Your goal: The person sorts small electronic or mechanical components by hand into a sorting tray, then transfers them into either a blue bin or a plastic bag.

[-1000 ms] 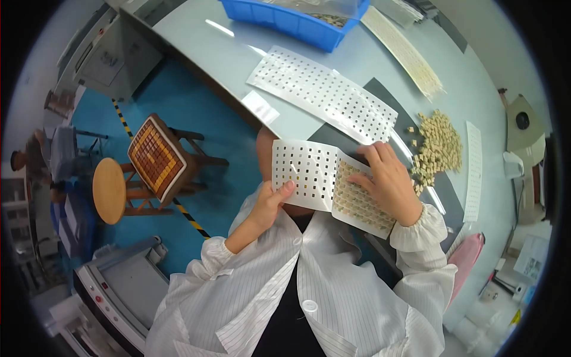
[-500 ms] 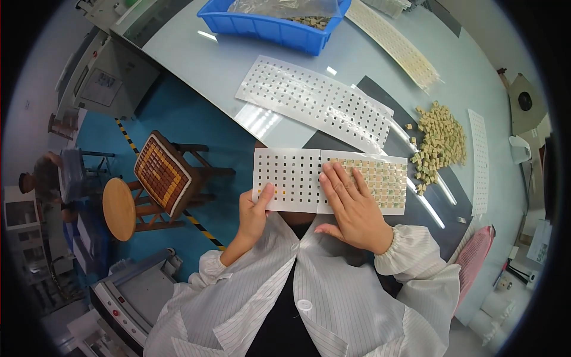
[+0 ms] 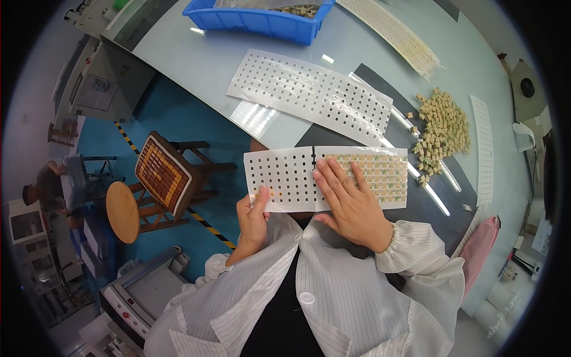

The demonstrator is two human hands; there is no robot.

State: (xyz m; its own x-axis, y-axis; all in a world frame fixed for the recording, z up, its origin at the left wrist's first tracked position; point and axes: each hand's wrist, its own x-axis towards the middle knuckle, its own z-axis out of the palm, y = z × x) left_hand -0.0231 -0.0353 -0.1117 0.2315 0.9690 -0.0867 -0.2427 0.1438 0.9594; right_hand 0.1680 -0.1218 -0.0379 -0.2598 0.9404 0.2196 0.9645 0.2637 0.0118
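A white sheet punched with small square holes (image 3: 279, 172) lies in front of me, with a crease or seam near its middle. Small tan and greenish square pieces (image 3: 389, 178) fill rows across its right half. My left hand (image 3: 253, 220) grips the sheet's lower left part, thumb on top and the other fingers hidden beneath. Flat on the pieces, just right of the seam, rests my right hand (image 3: 351, 205), its fingers stretched out and covering part of the rows. A loose heap of similar tan pieces (image 3: 443, 128) sits on the table beyond the sheet's right end.
Another perforated white sheet (image 3: 309, 95) lies just beyond, over a dark mat (image 3: 443, 208). Farther off are a blue bin (image 3: 256, 27) and a long yellowish sheet (image 3: 395, 33). A narrow perforated strip (image 3: 482, 149) is at right. Left of the table stand stools (image 3: 163, 172); another person (image 3: 47, 181) is at far left.
The sheet's left half has shifted slightly left with my left hand, and the seam gap looks a little wider. My right hand stays flat on the pieces. The whole view has shifted a little.
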